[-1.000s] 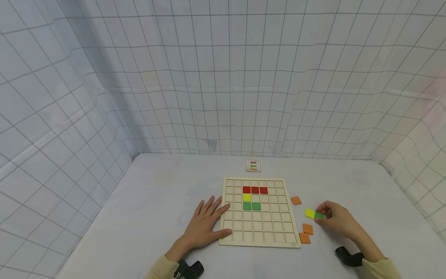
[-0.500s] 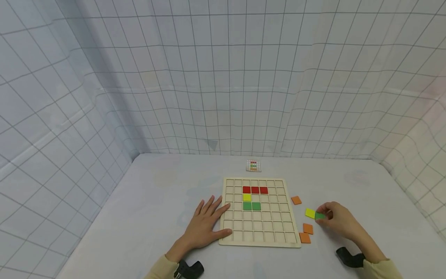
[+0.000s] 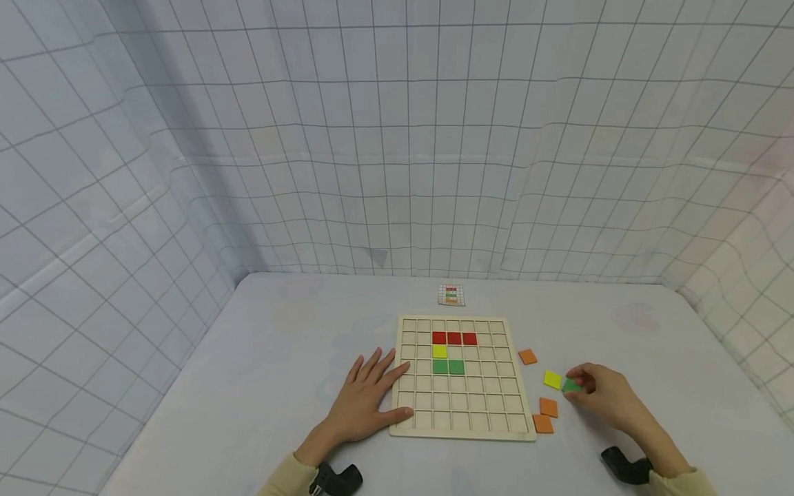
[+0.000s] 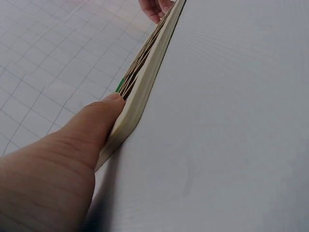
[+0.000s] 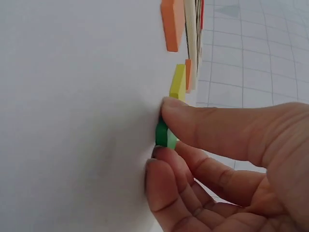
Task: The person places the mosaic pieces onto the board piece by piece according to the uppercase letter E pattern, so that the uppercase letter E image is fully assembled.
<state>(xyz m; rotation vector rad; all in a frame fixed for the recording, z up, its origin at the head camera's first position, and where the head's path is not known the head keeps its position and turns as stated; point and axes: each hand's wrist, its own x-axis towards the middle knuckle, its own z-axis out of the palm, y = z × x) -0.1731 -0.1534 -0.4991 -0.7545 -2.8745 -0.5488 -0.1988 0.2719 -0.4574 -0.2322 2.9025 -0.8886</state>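
My right hand (image 3: 604,398) pinches a small square green tile (image 5: 164,134) between thumb and fingers, close over the table right of the board. Just left of it lies a loose yellow tile (image 3: 552,379). With fingers spread, my left hand (image 3: 361,408) rests at the left edge of a cream gridded board (image 3: 462,421), its thumb on the rim (image 4: 133,116). Set into the board's cells are a row of red tiles (image 3: 454,338), one yellow tile (image 3: 440,351) below, then two green tiles (image 3: 455,366).
Loose orange tiles lie right of the board: one farther back (image 3: 528,356), another nearer (image 3: 548,407), and a third (image 3: 542,424) by the board's corner. Behind the board sits a small printed grid card (image 3: 451,295). Grid-patterned white curtains (image 3: 397,172) enclose the table.
My right hand has shifted slightly right and nearer with the green tile, which has turned a little and parted from the loose yellow tile. My left hand stays put.
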